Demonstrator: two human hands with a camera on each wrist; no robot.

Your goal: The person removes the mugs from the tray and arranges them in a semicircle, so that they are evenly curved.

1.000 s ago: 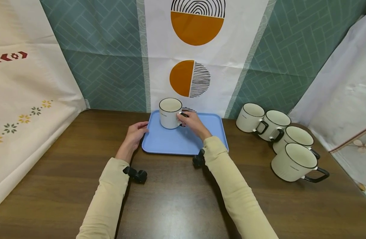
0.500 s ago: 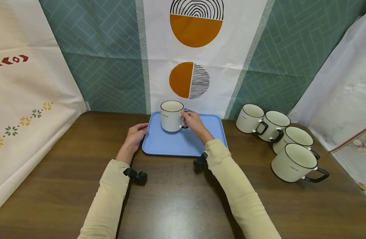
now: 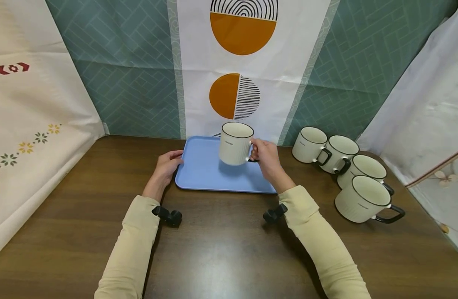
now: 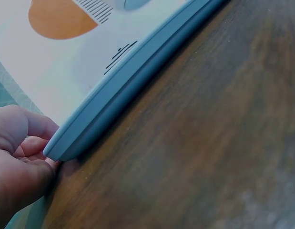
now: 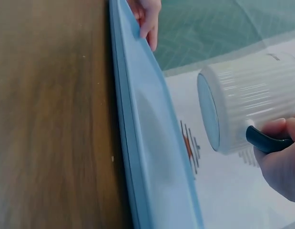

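A white ribbed mug (image 3: 235, 143) with a dark rim and black handle hangs in the air above the blue tray (image 3: 199, 174). My right hand (image 3: 264, 155) grips its handle. In the right wrist view the mug (image 5: 247, 112) floats clear of the tray (image 5: 152, 157), with my fingers (image 5: 280, 152) curled round the black handle. My left hand (image 3: 168, 164) holds the tray's left edge; in the left wrist view its fingers (image 4: 21, 152) pinch the tray's corner (image 4: 71, 143).
Several more white mugs (image 3: 339, 166) stand in a row on the dark wooden table (image 3: 221, 249) to the right of the tray. Patterned cloth backdrops (image 3: 139, 74) close off the back and both sides.
My right hand has lifted the mug off the tray's back left part and carried it to the right and up. The left hand stays on the tray's edge.
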